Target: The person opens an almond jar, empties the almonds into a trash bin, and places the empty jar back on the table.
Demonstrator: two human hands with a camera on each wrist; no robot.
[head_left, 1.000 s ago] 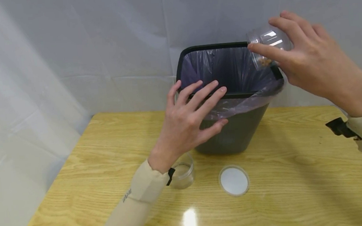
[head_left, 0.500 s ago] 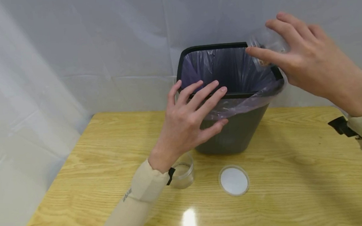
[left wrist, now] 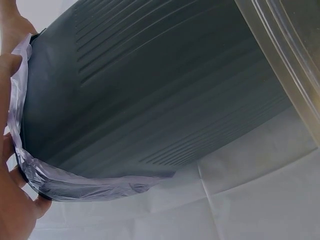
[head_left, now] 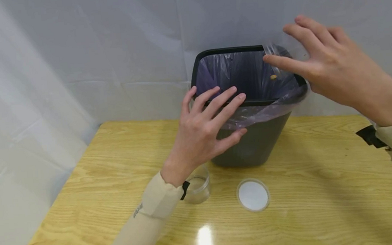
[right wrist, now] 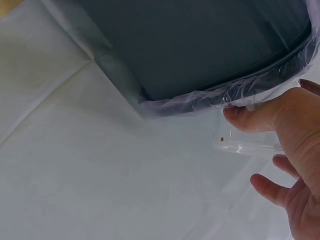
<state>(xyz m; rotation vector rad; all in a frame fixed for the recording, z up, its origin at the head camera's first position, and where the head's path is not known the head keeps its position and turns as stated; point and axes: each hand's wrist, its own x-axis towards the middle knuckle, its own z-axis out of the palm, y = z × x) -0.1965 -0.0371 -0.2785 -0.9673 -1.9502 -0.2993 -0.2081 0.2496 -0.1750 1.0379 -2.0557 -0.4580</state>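
My right hand (head_left: 337,59) holds a clear plastic jar (right wrist: 250,142) on its side over the right rim of a dark grey waste bin (head_left: 250,145), mouth toward the opening. Small orange-brown pieces (head_left: 273,77) show just below the jar's mouth; a brown speck sits in the jar in the right wrist view. Translucent purplish liner (head_left: 265,114) is folded over the bin's rim. My left hand (head_left: 203,127) rests on the near left rim, fingers spread and thumb along the outside. The bin's bottom interior is hidden.
On the wooden table (head_left: 330,212), a second clear container (head_left: 197,190) stands partly behind my left wrist. Near it lies a round lid (head_left: 253,195) with a white disc and clear edge. White sheeting (head_left: 133,46) hangs behind and to the left.
My right hand has shifted slightly left, tipping the jar further toward the bin. The orange-brown pieces have moved from inside the jar to lower left. My left hand stays put.
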